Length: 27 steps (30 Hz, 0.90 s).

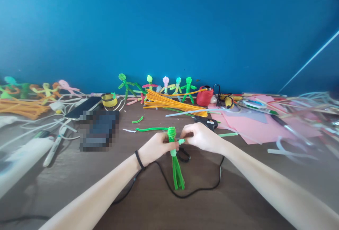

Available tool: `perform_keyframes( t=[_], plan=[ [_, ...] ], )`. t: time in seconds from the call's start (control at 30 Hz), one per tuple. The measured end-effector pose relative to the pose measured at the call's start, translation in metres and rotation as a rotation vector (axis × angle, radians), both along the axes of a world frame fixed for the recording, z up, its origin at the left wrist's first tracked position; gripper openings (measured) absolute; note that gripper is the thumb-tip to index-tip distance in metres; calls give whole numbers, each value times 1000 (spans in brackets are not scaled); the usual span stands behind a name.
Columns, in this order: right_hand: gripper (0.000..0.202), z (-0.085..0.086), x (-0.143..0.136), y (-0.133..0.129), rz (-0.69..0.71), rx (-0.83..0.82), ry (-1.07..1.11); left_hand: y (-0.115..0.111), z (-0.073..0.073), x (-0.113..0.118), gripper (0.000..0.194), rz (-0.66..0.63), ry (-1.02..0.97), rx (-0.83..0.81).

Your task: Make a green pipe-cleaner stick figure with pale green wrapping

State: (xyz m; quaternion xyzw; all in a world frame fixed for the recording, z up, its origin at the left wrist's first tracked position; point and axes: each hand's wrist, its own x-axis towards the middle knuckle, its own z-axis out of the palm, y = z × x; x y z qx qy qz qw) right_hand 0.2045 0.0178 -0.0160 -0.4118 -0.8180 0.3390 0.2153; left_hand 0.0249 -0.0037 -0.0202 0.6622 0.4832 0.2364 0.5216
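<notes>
A green pipe-cleaner figure (pixel 172 133) with a coiled head and several loose strands hanging below stands upright in my left hand (pixel 158 147), whose fingers are wrapped round its middle. On the figure's right side, my right hand (pixel 201 137) has its fingers pinched together beside a short pale green coiled piece (pixel 181 141); whether they grip it is hidden. A long green pipe cleaner (pixel 152 129) reaches out to the left behind the figure. Behind my right hand lies a black glue gun (pixel 206 122), partly covered.
Several finished figures (pixel 188 85) lean along the blue wall. Orange pipe cleaners (pixel 177 104) lie before them. Phones (pixel 84 108) and white cables are at left, pink sheets (pixel 246 127) at right. A black cord (pixel 185 196) loops across the table (pixel 148 212).
</notes>
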Motion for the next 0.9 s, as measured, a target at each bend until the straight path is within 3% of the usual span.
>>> perform_keyframes(
  t=[0.37,0.9],
  plan=[
    [10,-4,-2,1,2,-22,-11,1,-5,0,12,-54,-115,-84],
    [14,11,-11,-17,-18,288,-29,-1,-3,1,9,26,-131,-161]
  ],
)
